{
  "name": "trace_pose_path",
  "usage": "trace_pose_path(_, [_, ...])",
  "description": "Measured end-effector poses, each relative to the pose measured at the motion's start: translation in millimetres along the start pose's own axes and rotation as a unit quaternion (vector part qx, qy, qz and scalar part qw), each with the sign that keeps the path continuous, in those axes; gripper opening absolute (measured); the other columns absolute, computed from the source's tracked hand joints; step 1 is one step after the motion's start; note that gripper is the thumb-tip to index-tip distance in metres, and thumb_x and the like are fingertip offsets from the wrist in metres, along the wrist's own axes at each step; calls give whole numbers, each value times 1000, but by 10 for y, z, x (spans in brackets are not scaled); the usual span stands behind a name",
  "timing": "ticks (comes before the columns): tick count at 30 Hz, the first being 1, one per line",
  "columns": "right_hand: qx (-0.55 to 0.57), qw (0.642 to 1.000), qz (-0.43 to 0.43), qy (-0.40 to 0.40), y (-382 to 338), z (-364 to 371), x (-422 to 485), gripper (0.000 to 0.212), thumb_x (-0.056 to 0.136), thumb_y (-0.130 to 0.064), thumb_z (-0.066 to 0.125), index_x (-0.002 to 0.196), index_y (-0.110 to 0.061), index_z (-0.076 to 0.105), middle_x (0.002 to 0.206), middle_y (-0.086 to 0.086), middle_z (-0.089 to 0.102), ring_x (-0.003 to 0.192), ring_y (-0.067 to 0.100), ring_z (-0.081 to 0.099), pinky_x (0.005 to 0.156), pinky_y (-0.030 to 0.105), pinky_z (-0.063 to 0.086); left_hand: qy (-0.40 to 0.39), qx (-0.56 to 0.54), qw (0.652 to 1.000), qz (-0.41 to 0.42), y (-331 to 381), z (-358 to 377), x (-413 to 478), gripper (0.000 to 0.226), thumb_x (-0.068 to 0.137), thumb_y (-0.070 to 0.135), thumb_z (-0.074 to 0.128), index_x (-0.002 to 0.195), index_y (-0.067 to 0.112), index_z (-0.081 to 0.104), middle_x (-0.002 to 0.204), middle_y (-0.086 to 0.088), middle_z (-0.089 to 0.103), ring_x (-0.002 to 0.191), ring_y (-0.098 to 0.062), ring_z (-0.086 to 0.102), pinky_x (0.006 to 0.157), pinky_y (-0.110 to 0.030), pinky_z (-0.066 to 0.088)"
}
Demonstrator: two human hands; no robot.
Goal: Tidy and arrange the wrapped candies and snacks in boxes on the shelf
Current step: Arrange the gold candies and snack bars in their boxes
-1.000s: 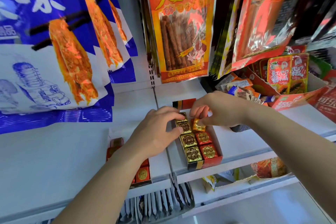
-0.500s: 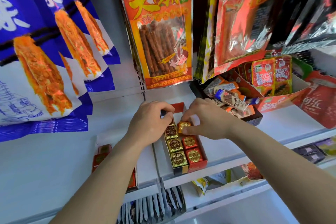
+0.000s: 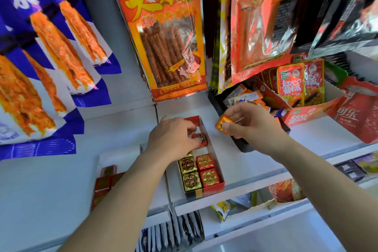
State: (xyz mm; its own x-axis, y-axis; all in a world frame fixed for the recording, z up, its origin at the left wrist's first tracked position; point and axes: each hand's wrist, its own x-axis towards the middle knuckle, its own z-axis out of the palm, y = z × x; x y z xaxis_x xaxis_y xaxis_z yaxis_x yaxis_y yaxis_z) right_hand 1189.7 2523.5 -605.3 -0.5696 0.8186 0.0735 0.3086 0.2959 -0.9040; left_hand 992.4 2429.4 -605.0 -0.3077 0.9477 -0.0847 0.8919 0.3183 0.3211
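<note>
The white shelf (image 3: 255,168) fills mid-frame. The right hand (image 3: 253,122) has lifted 1 orange candy (image 3: 224,126) out of the candy box (image 3: 201,170), pinching it; the left hand (image 3: 173,139) grips a red candy (image 3: 201,138), reseating its row.

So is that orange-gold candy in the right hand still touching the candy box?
Apart. The head view shows the orange-gold candy pinched in the right hand, lifted to the right of the candy box, with bare white shelf visible between them.

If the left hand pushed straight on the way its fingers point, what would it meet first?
The left hand points rightward; its fingers already touch the red wrapped candy. Beyond it probably comes the box's white side wall, though depth is unclear.
</note>
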Motion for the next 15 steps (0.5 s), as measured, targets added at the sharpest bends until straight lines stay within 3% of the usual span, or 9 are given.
trace_pose_path(3, [8,1000,6,0,33,11,-43,15,83,-21,79,94,-23,68,84,-3,70,64,3,63,64,18,52,12,-8,1000,2,53,1,-1,33,78,56,73,105,38,70,104,12,59,109,-18,46,81,-37,49])
trace_pose_path(5, [14,1000,8,4,20,-2,-42,16,84,-23,79,95,-23,68,87,-2,70,65,2,63,63,15,50,23,-33,999,-4,51,6,-2,27,73,52,78,95,40,67,102,12,61,107,-17,49,79,-37,50])
trace_pose_path(10, [15,1000,14,22,37,8,-37,17,83,-25,79,96,-22,69,89,0,71,69,5,65,63,14,50,57,-69,996,0,43,18,-35,18,76,41,81,81,37,64,102,12,61,95,-12,54,71,-30,47])
trace_pose_path(15, [9,1000,9,28,45,20,-25,18,83,-27,80,96,-23,69,89,1,71,75,15,68,68,22,55,52,-79,994,62,28,49,-5,11,75,35,81,78,35,70,89,18,61,95,-11,53,79,-41,50])
